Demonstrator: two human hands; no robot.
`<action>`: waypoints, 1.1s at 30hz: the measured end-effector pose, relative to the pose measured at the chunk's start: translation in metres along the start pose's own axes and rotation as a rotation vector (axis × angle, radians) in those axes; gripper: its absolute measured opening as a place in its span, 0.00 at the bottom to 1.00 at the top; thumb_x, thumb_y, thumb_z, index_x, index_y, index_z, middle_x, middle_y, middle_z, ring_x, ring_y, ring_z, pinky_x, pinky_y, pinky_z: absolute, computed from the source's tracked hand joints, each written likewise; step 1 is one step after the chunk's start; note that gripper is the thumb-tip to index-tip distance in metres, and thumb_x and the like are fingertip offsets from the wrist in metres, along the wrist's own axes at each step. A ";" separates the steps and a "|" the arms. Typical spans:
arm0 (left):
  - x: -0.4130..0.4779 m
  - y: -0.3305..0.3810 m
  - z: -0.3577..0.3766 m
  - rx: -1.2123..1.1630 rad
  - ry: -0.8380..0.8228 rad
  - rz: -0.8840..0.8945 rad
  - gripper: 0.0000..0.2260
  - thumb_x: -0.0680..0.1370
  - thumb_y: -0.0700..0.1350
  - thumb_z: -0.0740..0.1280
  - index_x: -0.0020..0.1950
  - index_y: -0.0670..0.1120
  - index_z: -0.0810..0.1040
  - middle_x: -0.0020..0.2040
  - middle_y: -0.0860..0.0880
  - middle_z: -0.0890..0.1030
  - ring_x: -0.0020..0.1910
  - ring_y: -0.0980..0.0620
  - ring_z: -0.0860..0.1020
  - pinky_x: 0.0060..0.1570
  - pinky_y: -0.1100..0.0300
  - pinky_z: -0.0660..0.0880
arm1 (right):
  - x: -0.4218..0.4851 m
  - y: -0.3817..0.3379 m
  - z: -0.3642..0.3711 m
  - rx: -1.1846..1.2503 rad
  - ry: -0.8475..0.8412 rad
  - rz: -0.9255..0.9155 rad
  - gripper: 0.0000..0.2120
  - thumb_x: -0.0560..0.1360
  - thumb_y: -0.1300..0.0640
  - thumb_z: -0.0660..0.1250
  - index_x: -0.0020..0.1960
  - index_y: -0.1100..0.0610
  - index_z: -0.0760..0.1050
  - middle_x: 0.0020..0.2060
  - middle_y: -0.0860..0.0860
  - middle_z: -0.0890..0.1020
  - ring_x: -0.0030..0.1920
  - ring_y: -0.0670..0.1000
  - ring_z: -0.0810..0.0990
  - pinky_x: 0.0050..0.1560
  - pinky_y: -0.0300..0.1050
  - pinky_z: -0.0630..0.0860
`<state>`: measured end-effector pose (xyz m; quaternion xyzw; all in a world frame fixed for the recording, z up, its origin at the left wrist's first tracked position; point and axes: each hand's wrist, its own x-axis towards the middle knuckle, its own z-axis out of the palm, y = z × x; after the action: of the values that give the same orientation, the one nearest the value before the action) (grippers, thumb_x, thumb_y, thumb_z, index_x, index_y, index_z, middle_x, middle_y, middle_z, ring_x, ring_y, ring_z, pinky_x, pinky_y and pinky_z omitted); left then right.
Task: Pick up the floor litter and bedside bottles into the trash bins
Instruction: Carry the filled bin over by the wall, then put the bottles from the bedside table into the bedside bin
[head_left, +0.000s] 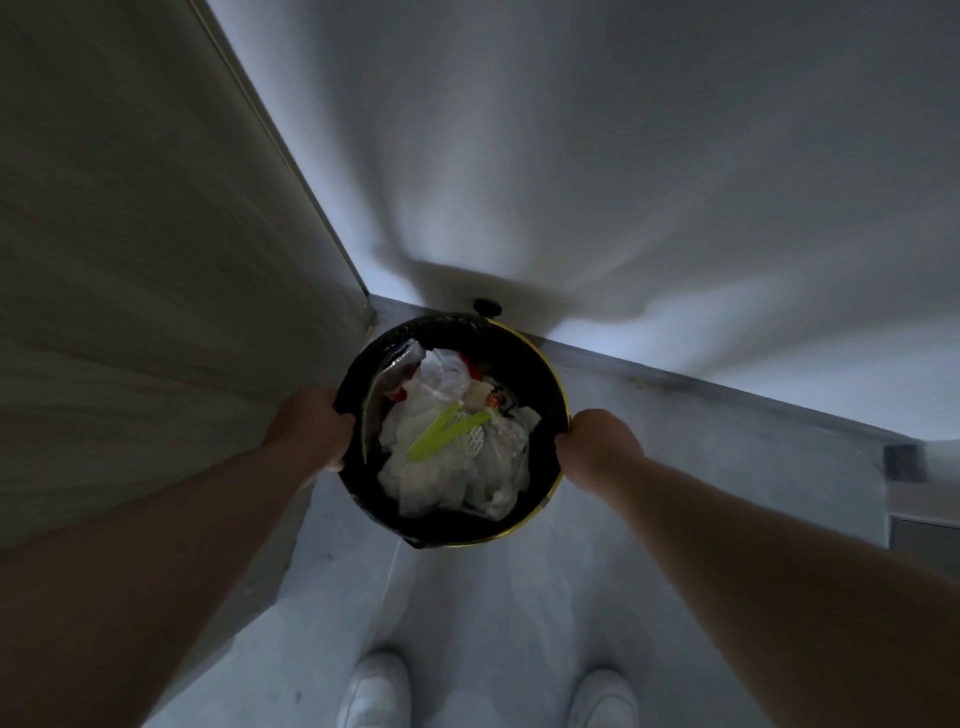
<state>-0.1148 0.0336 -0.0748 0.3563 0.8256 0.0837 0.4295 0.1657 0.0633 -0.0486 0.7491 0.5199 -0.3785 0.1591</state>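
Head view: a round black trash bin with a yellow rim (541, 378), in the far corner of the grey floor (467, 597), holds crumpled white plastic litter (447, 467). The left hand (311, 428) and right hand (602, 441) each curl round opposite rim edges. It is likely light and stiff, so the rim is a sound hold.

We see a round trash bin (524, 364) from straight above. It is open-topped and lined with a black bag, and a yellow edge shows along its right side. It sits close to where the wall (623, 156) meets the floor (467, 597). Crumpled clear plastic bags (447, 473) fill it. On top, lime-green strips (434, 441) lie across a white mesh piece (475, 441), with red scraps (471, 364) toward the far side. Our left hand (311, 431) and right hand (597, 447) grip its rim on opposite sides.
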 end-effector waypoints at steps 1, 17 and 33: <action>0.001 0.001 0.001 -0.023 -0.009 -0.012 0.06 0.76 0.36 0.62 0.48 0.43 0.76 0.45 0.38 0.80 0.41 0.37 0.81 0.40 0.41 0.81 | 0.001 0.000 0.001 0.016 -0.007 0.003 0.11 0.73 0.58 0.59 0.33 0.58 0.72 0.31 0.54 0.77 0.31 0.52 0.76 0.28 0.38 0.65; -0.200 0.135 -0.132 -0.515 0.007 0.106 0.21 0.62 0.57 0.66 0.48 0.45 0.78 0.42 0.48 0.78 0.41 0.51 0.74 0.42 0.57 0.70 | -0.209 -0.071 -0.159 0.452 0.014 -0.365 0.13 0.76 0.50 0.65 0.60 0.48 0.70 0.41 0.42 0.74 0.47 0.48 0.74 0.49 0.43 0.69; -0.587 0.231 -0.336 -0.802 0.310 0.392 0.21 0.70 0.57 0.67 0.61 0.53 0.75 0.61 0.52 0.78 0.57 0.58 0.76 0.64 0.53 0.71 | -0.547 -0.080 -0.400 0.576 0.005 -0.773 0.16 0.77 0.50 0.64 0.64 0.50 0.73 0.59 0.46 0.76 0.60 0.50 0.76 0.65 0.49 0.71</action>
<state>-0.0324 -0.1285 0.6163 0.2947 0.6997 0.5276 0.3811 0.1601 -0.0113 0.6292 0.5155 0.6345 -0.5368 -0.2083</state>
